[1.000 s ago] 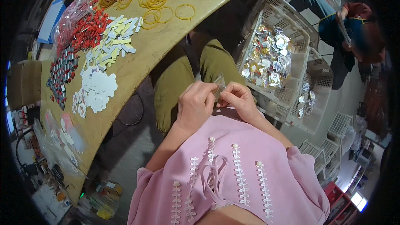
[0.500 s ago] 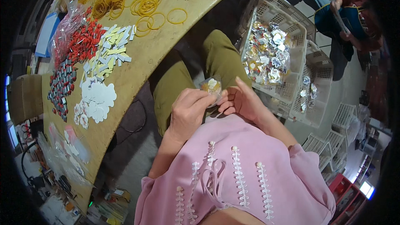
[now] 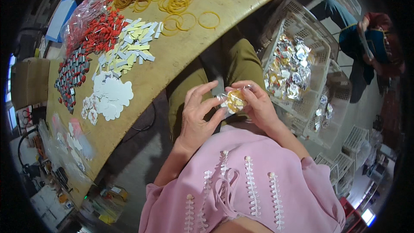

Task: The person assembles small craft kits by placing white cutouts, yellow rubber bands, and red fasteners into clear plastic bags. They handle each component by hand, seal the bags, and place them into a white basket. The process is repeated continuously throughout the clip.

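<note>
A small clear plastic bag (image 3: 235, 102) is held between my two hands above my lap. Through the film I see a yellow rubber band and something white. My right hand (image 3: 261, 107) is closed on the bag's right edge, thumb against fingers. At the other edge, the thumb and index finger of my left hand (image 3: 196, 116) pinch the film while the remaining fingers are raised. White flower-shaped cards (image 3: 111, 97) lie on the table to the left, below a heap of white and yellow paper strips (image 3: 131, 47).
Yellow rubber bands (image 3: 177, 2), small red-ended parts (image 3: 103, 28) and grey cylindrical pieces (image 3: 72, 75) cover parts of the table (image 3: 172, 54). At right, a plastic crate (image 3: 321, 45) holds many filled bags (image 3: 289, 67). Another person (image 3: 371, 39) sits beyond it.
The bag has come up and to the right, turning more into view. My right hand, previously more spread, now grips its right edge; my left fingers have lifted apart. The view has shifted slightly.
</note>
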Available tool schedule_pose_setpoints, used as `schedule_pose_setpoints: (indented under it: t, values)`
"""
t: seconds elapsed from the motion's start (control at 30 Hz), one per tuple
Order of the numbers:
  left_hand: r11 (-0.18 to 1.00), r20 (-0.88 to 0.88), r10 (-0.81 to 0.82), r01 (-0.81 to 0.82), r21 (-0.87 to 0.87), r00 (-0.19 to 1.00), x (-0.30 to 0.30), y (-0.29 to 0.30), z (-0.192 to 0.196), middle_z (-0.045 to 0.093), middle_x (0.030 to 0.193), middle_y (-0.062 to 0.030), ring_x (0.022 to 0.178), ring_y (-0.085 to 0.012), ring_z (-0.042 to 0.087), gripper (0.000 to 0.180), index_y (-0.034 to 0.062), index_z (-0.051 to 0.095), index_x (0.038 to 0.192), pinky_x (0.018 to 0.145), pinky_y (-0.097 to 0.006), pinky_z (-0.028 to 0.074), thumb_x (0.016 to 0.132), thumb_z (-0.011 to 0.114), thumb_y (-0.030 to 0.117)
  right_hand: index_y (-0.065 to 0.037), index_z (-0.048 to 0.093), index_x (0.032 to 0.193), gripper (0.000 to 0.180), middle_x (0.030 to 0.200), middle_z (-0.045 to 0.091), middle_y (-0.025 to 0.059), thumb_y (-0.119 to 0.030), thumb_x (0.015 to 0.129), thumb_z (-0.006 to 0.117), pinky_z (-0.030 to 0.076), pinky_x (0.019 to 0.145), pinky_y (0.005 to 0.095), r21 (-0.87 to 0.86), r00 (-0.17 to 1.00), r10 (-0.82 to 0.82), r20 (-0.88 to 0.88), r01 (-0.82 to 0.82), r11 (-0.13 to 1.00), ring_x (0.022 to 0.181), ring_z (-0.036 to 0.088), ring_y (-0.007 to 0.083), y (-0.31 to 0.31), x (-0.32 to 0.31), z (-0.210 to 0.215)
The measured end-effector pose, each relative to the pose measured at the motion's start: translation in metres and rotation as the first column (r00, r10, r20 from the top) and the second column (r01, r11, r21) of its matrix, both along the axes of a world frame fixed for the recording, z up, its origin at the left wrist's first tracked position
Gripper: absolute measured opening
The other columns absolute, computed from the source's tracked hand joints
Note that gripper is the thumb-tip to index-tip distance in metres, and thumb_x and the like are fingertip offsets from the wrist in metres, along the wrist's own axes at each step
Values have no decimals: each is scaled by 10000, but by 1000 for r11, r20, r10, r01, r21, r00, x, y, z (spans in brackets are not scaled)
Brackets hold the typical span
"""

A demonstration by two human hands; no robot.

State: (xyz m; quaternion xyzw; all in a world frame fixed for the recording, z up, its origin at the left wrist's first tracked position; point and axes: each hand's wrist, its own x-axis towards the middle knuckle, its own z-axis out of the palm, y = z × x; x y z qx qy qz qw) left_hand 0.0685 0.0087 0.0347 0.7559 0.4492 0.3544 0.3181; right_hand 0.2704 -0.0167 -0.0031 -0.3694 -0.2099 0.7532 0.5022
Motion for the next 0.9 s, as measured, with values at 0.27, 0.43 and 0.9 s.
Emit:
schedule_pose_setpoints:
  t: [0.27, 0.43, 0.9]
  values:
    - [988, 5, 106, -105, -115, 994, 8, 11, -18, 644, 1211, -114, 1124, -306, 576, 186, 54, 714, 867, 954, -397, 460, 706, 806, 65, -31, 554, 1268, 308, 1307, 618, 136, -240, 1055, 481, 523, 918, 284, 104, 992, -72, 107, 61, 993, 1127, 617, 153, 12, -4, -17]
    - [982, -79, 164, -170, -76, 983, 17, 19, -23, 646, 1194, -111, 1110, -314, 580, 225, 54, 678, 878, 941, -411, 468, 714, 824, 101, -59, 527, 1309, 329, 1320, 611, 134, -258, 1049, 492, 533, 905, 303, -50, 979, -183, -93, 179, 983, 1086, 639, 175, 19, -15, -16]
    - [988, -70, 158, -157, 10, 985, 25, 51, -13, 657, 1154, -117, 1061, -319, 607, 243, 52, 669, 941, 900, -408, 495, 735, 798, 51, -61, 505, 1331, 363, 1224, 642, 117, -264, 1032, 528, 507, 975, 383, -145, 894, -259, -366, 221, 965, 1110, 618, 197, 46, -13, -24]
